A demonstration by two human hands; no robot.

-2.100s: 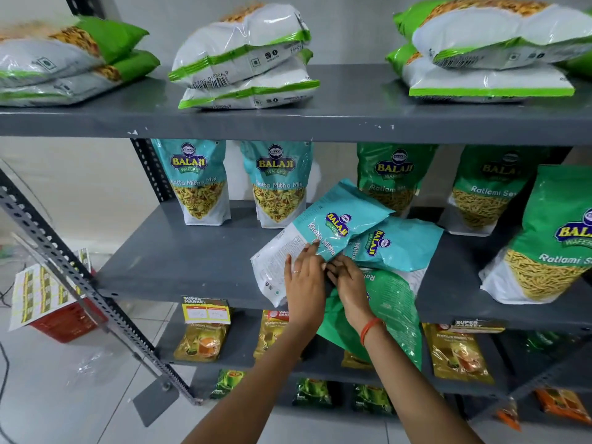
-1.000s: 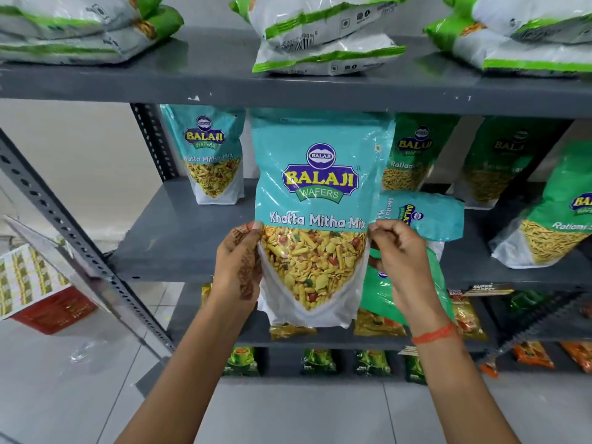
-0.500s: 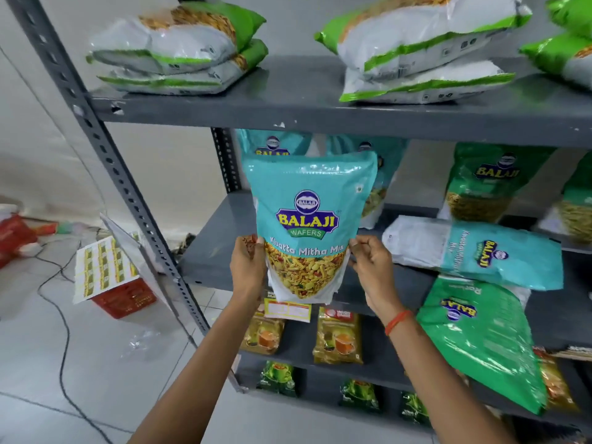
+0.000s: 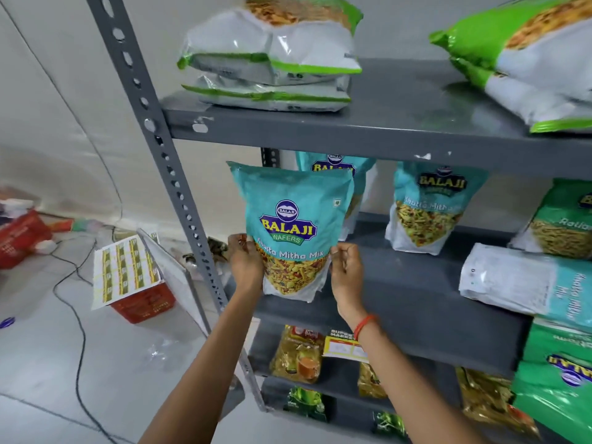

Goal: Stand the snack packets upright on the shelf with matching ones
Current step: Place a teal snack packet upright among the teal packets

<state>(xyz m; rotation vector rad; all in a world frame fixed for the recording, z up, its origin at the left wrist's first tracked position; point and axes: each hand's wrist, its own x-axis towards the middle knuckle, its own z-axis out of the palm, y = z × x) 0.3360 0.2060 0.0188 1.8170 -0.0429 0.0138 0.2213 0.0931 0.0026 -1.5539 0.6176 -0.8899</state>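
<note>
I hold a teal Khatta Mitha Mix packet (image 4: 290,225) upright at the left end of the grey middle shelf (image 4: 413,293). My left hand (image 4: 245,259) grips its lower left edge and my right hand (image 4: 346,270) pinches its lower right edge. Its base sits at the shelf's front left. Two matching teal packets stand behind, one (image 4: 355,174) mostly hidden by the held one, the other (image 4: 426,206) further right. Another teal packet (image 4: 525,283) lies flat at the right, with a green packet (image 4: 557,376) lying below it over the shelf's edge.
Green Ratlami Sev packet (image 4: 563,219) stands at the far right of the middle shelf. White-and-green packets (image 4: 272,59) lie stacked on the top shelf. A perforated grey upright (image 4: 150,123) runs just left of my hands. A red basket (image 4: 144,302) and cables lie on the floor.
I lifted the teal packet off the flat pile, turned it upright and carried it left. It now sits lower, at the shelf's left end in front of a matching packet.
</note>
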